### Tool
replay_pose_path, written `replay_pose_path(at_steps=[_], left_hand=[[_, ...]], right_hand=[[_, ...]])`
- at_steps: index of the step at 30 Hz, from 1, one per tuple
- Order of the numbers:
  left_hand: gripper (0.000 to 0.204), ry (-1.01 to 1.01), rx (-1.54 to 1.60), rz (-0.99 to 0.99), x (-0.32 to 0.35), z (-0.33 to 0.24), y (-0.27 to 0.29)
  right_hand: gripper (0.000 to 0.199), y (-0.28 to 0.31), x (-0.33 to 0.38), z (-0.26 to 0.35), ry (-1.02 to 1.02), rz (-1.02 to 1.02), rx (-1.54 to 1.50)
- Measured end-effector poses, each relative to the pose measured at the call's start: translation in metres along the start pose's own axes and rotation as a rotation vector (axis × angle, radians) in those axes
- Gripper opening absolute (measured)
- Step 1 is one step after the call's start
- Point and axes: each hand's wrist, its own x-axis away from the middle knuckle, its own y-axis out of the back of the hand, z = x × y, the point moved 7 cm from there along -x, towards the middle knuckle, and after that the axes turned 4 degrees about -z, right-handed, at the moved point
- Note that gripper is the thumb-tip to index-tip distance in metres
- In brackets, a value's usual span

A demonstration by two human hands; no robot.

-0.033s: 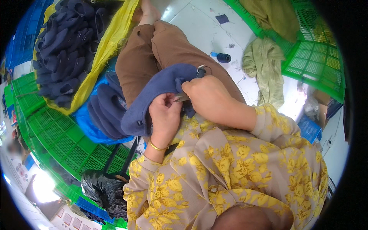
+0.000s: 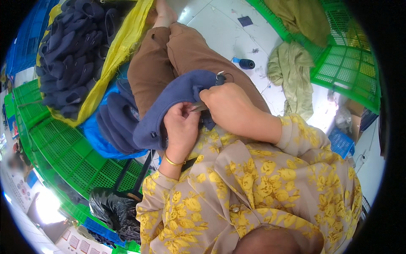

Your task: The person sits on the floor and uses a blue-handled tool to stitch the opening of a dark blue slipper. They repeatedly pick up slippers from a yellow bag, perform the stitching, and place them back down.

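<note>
A curved navy felt piece (image 2: pixel 177 95) lies across my lap, with a small dark label near its lower left end. My left hand (image 2: pixel 181 127), a gold bangle at its wrist, is closed with thumb and fingers pinched at the felt's inner edge. My right hand (image 2: pixel 230 106) is wrapped round small scissors (image 2: pixel 198 108), whose pointed metal blades reach toward my left fingertips. The handles are hidden in my palm. Just beyond my right hand, a small dark item with a white tip (image 2: pixel 220 78) shows at the felt's far end.
Similar navy felt pieces (image 2: pixel 116 122) lie stacked on blue plastic at my left. A yellow sack (image 2: pixel 122 46) holds a large pile of them. Green crates (image 2: pixel 80 148) stand left, another (image 2: pixel 347 67) right beside olive cloth (image 2: pixel 292 63). A dark thread spool (image 2: pixel 246 64) lies on the floor.
</note>
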Motion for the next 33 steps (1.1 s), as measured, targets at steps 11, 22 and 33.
replay_pose_path(at_steps=[11,22,33], left_hand=[[0.009,0.310,0.323,0.165,-0.006,-0.004,0.012],[0.008,0.122,0.214,0.084,-0.001,-0.012,0.009],[0.008,0.289,0.353,0.153,-0.005,-0.009,0.012]], right_hand=[[0.026,0.015,-0.013,-0.028,0.020,0.100,-0.298],[0.016,0.015,-0.006,-0.017,-0.030,0.115,-0.178],[0.035,0.012,-0.013,-0.033,0.041,0.127,-0.350]])
